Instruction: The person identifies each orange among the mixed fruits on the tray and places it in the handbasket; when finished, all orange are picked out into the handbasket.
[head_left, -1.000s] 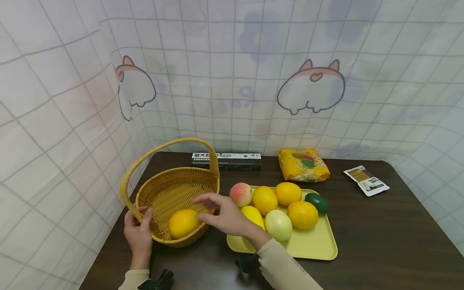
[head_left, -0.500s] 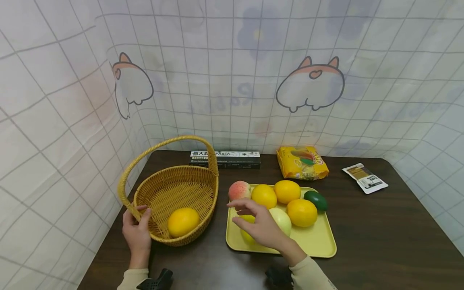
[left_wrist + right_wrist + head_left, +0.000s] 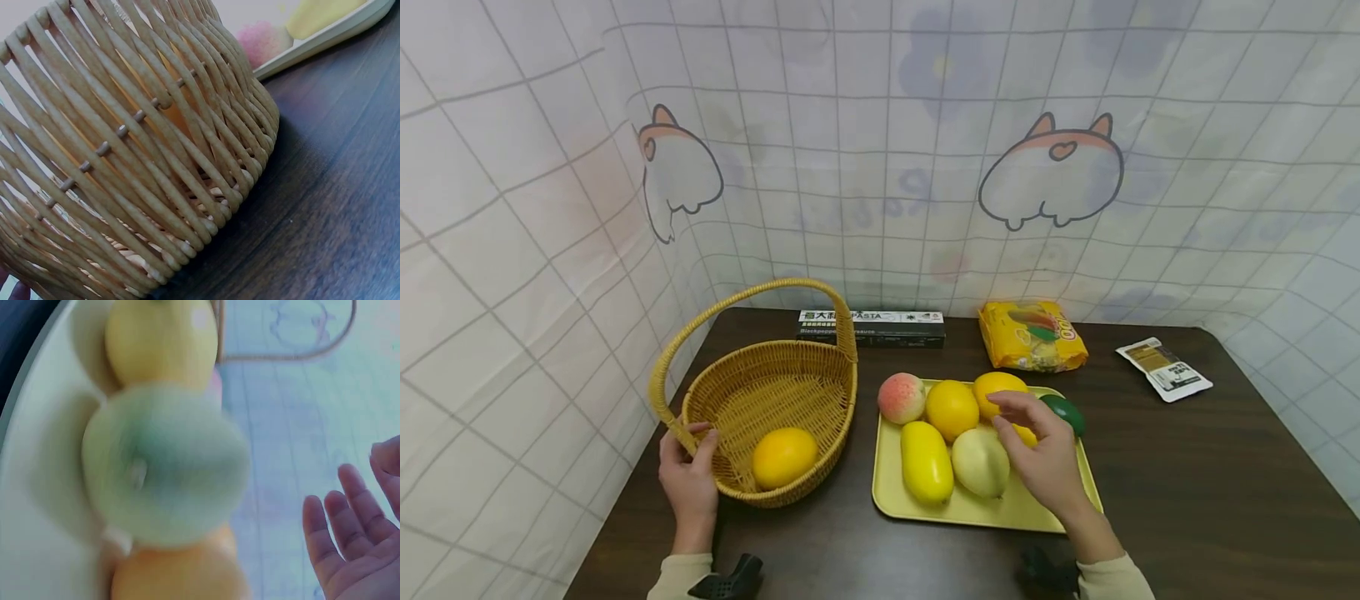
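Holding the basket (image 3: 760, 392) ("PASTA" box (image 3: 898, 332) behind) is the left grip (image 3: 691, 482).

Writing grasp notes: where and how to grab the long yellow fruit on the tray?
Probably across the middle of the long yellow fruit, from above: it lies roughly front to back, left flank free, the pale green fruit crowding its right.

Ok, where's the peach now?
In the head view, the peach sits at the back left corner of the yellow tray, beside a yellow-orange fruit and right of the basket.
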A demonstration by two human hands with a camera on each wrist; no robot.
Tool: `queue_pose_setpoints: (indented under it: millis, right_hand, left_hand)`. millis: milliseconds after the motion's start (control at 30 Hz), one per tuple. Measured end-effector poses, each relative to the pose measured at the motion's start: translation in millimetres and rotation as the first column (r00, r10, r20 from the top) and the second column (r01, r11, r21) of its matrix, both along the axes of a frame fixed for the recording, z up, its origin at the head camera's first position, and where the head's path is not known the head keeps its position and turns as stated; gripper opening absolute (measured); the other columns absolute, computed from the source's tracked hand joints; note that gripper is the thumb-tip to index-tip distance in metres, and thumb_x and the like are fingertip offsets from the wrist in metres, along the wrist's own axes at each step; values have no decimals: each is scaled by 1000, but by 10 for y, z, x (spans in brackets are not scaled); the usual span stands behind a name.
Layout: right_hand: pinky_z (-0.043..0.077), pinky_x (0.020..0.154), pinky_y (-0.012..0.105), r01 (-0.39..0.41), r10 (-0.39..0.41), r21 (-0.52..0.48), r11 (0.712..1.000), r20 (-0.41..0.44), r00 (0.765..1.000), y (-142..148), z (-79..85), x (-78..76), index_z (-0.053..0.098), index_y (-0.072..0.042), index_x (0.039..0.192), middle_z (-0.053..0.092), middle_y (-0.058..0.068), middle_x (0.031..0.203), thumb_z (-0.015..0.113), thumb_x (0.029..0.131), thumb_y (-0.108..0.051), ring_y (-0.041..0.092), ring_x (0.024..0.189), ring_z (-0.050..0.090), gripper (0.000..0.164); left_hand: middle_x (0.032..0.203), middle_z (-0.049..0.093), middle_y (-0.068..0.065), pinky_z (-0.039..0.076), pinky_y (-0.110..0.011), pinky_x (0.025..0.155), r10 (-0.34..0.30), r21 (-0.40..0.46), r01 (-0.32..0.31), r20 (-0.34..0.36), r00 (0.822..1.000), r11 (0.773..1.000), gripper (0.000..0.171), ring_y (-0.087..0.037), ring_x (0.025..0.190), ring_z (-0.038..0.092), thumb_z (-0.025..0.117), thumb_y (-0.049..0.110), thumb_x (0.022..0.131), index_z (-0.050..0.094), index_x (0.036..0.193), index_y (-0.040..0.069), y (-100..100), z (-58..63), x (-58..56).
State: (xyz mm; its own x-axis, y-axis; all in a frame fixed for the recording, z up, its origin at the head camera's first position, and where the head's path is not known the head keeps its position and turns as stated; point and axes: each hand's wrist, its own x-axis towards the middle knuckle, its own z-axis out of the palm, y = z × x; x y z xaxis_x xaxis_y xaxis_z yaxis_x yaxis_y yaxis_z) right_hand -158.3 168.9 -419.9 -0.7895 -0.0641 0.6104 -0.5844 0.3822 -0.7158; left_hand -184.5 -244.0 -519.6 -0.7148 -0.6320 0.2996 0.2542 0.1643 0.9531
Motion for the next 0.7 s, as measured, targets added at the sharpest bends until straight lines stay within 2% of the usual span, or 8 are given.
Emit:
queue_pose_setpoints:
  millis: [100,233,367,500,600,700]
  right_hand:
    - [49,81,15,96,-97,-46,994,-27,995,118,-60,-8,65,12,106,66,25,103,62,83,20,8,90,60,25]
    - [49,78,14,223,-228,-97,970,-42,973,243,-136,-13,66,13,103,67,25,99,60,85,17,13,84,62,19]
    - [48,77,13,290,-293,-130,948,2,956,375,-233,-39,66,13,103,67,28,99,59,87,15,9,84,63,18]
    - [47,80,11,338,-321,-135,931,134,938,556,-442,-111,67,6,109,68,23,106,62,89,10,2,88,61,21]
    - [44,82,10,367,-333,-93,926,259,906,698,-609,-154,67,-2,115,67,15,114,66,91,0,0,93,60,25]
    - [43,83,10,361,-325,-39,932,356,876,771,-685,-145,66,-6,121,65,11,119,67,93,-11,-1,98,59,28]
  left_hand:
    - [136,48,-14,41,-11,83,-1,19,1,1,1000,1000,23,-9,113,50,65,2,92,60,108,-13,-4,5,1]
    - [136,48,-14,41,-11,83,-10,31,10,2,1000,999,23,-10,112,51,64,2,92,59,109,-13,3,12,6]
    - [137,47,-14,41,-11,83,-10,28,10,5,1000,1000,23,-16,115,51,65,2,92,59,108,-13,17,19,13]
    - [138,47,-14,40,-11,83,-3,20,2,15,1000,1000,23,-16,116,50,65,2,91,60,107,-13,7,29,13]
    - [138,47,-14,40,-11,82,-2,16,1,24,1000,1000,23,-18,117,50,66,3,91,61,107,-13,0,39,6]
    - [137,48,-14,41,-11,82,2,14,-2,21,1000,1000,22,-19,116,50,65,3,91,61,106,-12,-6,39,8]
